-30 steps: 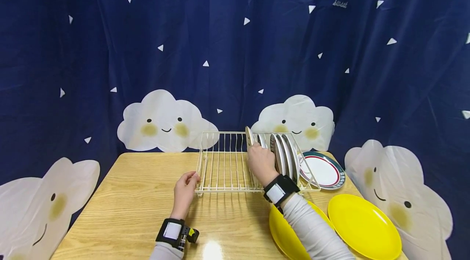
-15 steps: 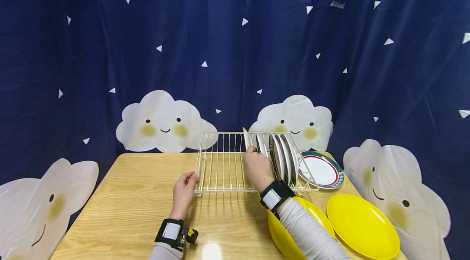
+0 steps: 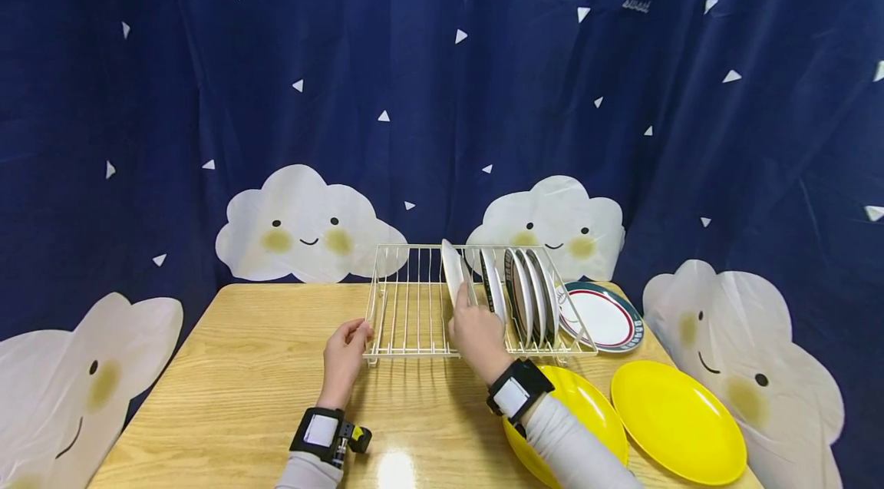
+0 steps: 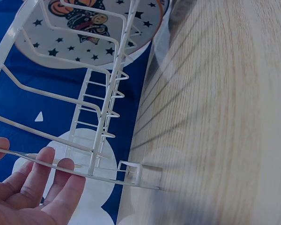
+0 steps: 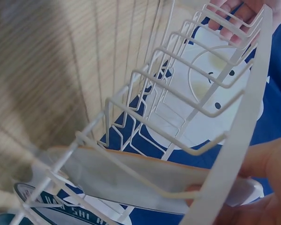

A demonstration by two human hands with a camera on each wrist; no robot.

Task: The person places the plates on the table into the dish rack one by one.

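A white wire dish rack (image 3: pixel 414 320) stands on the wooden table. My left hand (image 3: pixel 345 358) grips the rack's left end, thumb and fingers on either side of its edge wire (image 4: pixel 107 179). Near the rack's middle, my right hand (image 3: pixel 478 339) holds a white plate (image 3: pixel 451 268) by its near edge. In the right wrist view the plate (image 5: pixel 131 176) sits between the wires, with my right hand's fingers (image 5: pixel 267 183) around its edge. That plate's face (image 4: pixel 89 51), in the left wrist view, carries orange figures and dark stars.
Several plates (image 3: pixel 528 297) stand upright in the rack's right part, with a dark-rimmed plate (image 3: pixel 491 282) just left of them. A green-rimmed plate (image 3: pixel 601 316) lies right of the rack. Two yellow plates (image 3: pixel 680 424) lie in front, one partly under my right forearm. A blue curtain (image 3: pixel 414 90) hangs behind.
My right hand has shifted the held plate leftward along the rack, and its top leans further left. A wider gap shows between it and the dark-rimmed plate. My left hand stays at the rack's end.
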